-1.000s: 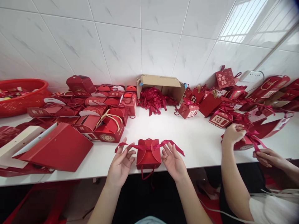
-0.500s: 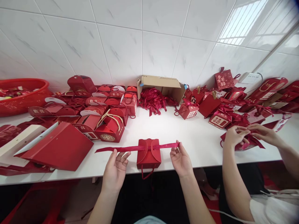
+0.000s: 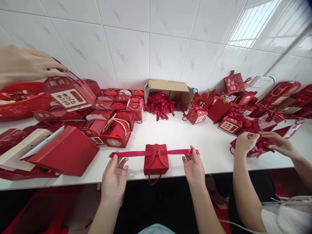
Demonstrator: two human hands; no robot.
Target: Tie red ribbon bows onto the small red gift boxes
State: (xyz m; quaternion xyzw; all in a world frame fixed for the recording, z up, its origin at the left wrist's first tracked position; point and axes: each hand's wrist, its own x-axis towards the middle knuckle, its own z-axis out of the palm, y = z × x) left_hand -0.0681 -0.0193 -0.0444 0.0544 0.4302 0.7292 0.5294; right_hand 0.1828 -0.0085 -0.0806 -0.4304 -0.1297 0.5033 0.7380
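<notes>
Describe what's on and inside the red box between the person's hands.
Atop the red box, a ribbon crosses at the curved flaps. Folded, they hide the inside; contents cannot be seen.

Clear tabletop beyond red box

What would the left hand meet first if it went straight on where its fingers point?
Past the ribbon it touches, the left hand would probably meet the pale-corded red box first, though depth is unclear.
</notes>
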